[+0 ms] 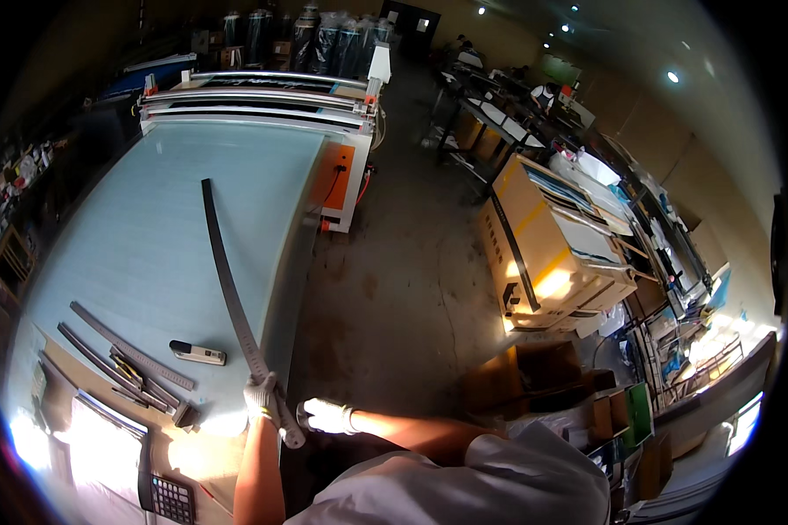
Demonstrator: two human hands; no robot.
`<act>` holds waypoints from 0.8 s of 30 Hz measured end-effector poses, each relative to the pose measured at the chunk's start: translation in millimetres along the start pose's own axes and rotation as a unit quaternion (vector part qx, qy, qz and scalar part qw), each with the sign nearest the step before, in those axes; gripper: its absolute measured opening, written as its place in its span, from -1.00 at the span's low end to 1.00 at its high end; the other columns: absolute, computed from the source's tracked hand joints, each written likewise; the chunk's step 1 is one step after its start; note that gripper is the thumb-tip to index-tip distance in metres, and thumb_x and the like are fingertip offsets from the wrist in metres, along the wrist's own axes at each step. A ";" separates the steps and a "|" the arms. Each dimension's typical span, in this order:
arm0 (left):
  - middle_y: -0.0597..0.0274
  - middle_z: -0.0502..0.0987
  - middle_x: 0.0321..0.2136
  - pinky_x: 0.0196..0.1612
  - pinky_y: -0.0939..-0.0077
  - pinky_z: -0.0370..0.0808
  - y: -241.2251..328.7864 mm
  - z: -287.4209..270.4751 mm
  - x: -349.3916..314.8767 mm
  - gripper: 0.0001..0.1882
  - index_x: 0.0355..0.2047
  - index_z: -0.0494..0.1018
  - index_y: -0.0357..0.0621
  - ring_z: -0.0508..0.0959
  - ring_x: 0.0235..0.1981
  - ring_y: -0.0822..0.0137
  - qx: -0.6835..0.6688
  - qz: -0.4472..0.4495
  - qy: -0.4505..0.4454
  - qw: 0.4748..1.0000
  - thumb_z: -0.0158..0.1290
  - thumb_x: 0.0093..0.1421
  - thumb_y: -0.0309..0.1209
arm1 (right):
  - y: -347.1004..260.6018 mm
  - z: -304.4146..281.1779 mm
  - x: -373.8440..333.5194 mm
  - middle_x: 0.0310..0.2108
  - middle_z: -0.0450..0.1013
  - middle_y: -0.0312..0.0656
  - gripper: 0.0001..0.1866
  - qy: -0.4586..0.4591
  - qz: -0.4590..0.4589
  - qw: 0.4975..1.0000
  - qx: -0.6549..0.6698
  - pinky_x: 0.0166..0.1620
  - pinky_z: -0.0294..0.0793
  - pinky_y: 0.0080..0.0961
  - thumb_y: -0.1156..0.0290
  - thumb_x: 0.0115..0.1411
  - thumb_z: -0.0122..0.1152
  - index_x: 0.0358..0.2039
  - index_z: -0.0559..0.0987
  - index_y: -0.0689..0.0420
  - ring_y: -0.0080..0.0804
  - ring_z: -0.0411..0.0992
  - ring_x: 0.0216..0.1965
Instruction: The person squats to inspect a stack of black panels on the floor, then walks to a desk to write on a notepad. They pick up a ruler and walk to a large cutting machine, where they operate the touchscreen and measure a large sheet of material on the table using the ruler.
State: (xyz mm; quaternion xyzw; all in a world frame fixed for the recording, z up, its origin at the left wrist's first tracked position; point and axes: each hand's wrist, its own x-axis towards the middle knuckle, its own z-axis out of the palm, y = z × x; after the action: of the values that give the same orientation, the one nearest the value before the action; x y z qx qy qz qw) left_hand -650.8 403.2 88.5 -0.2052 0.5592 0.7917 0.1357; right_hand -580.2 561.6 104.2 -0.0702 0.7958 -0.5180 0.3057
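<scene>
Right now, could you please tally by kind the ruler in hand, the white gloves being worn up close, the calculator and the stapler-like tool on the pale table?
Held long ruler: 1
White gloves: 2
Calculator: 1
Stapler-like tool: 1
Total: 5

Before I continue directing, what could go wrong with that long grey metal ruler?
The white-gloved left hand alone seems to grip the ruler, so it might pivot and knock the black-and-white stapler. The ruler's near end appears to overhang the pale blue table, so it could slip off.
</scene>
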 end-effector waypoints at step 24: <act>0.20 0.48 -0.41 -0.46 0.44 0.45 -76.0 -163.2 -26.1 -0.65 -0.24 0.42 -0.26 0.45 -0.45 0.40 0.247 -0.046 -0.073 0.965 0.25 0.00 -0.39 | 306.2 -60.3 -128.1 -0.54 0.56 -0.14 -0.64 0.166 0.349 0.907 -0.168 -0.36 0.51 -0.26 0.08 0.17 0.20 -0.29 0.62 0.16 -0.25 0.53 -0.50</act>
State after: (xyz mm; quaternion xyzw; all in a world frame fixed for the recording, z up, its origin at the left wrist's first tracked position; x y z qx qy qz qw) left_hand -565.8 275.7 -9.5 -0.1330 0.7156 0.6349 0.2590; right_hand -448.2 802.5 -91.7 0.2487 0.8840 -0.2407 0.3143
